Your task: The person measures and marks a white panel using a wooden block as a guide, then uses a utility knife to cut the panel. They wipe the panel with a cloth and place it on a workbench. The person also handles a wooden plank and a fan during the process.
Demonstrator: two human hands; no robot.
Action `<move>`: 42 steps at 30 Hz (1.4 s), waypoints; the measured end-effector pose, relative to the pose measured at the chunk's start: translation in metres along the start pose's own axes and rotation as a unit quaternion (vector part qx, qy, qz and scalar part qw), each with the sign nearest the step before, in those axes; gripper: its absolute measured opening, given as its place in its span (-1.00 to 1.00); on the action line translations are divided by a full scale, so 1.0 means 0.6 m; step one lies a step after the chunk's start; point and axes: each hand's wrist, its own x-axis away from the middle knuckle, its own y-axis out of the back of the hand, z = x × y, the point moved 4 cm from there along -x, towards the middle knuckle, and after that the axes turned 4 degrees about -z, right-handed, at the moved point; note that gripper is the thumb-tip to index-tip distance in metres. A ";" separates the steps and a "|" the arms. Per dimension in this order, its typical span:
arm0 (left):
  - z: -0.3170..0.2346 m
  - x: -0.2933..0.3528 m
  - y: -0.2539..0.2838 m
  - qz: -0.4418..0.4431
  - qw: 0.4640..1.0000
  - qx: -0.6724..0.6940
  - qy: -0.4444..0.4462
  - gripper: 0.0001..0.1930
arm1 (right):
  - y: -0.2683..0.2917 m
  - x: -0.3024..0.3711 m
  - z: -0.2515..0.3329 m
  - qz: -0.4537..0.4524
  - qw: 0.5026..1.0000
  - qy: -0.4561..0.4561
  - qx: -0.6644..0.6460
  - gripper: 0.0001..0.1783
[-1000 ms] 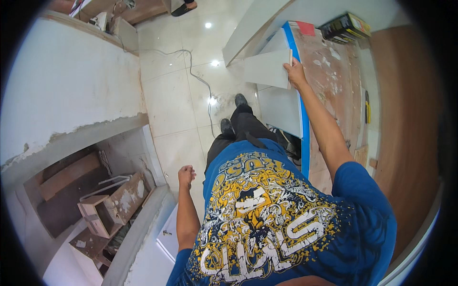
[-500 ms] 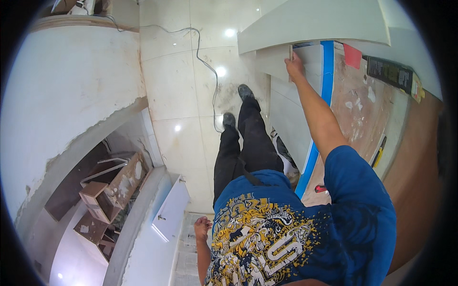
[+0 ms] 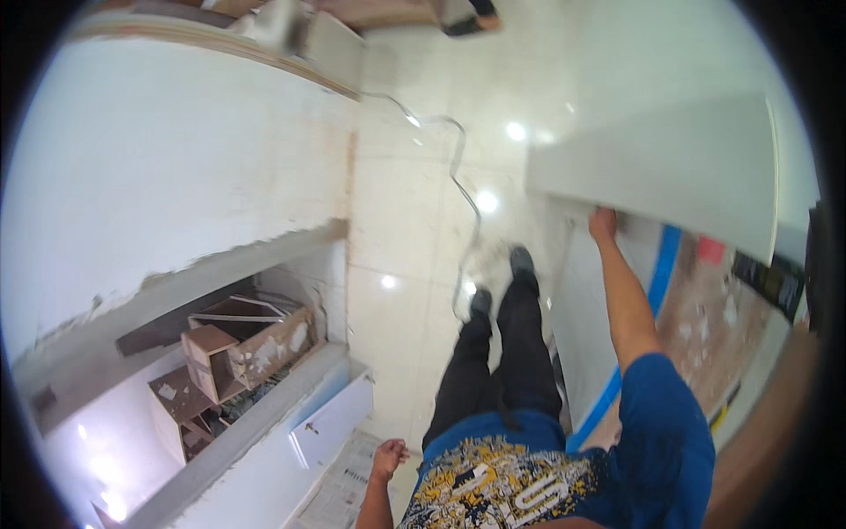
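Observation:
My right hand (image 3: 604,225) is closed at the edge of a pale cabinet door (image 3: 568,210), which shows only in part beneath a large pale panel (image 3: 661,172). The panel overhangs that hand, and its lower edge runs just above my knuckles. Below my wrist lies the pale cabinet front (image 3: 608,291), beside a worktop edged with blue tape (image 3: 665,264). My left hand (image 3: 389,458) hangs low at my side, its fingers loosely curled and a little apart, with nothing visible in them. Near it is a white door with small metal fittings (image 3: 330,419).
A cable (image 3: 456,167) winds over the tiled floor (image 3: 405,220). On the worktop (image 3: 696,326) are a red piece (image 3: 710,249) and a dark box (image 3: 767,280). Wooden boxes (image 3: 211,361) lie in the left recess. Another person's foot (image 3: 471,25) shows at the far end.
My view has shifted, so the scene sits lower and farther right. The cabinet door at my right hand is now more hidden beneath the large panel. A person's foot has come into sight.

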 end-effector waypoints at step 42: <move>-0.490 -0.167 -0.260 0.225 0.838 -0.365 -0.337 -0.82 | 0.391 1.056 0.113 -0.108 0.913 -0.165 -0.357 -0.66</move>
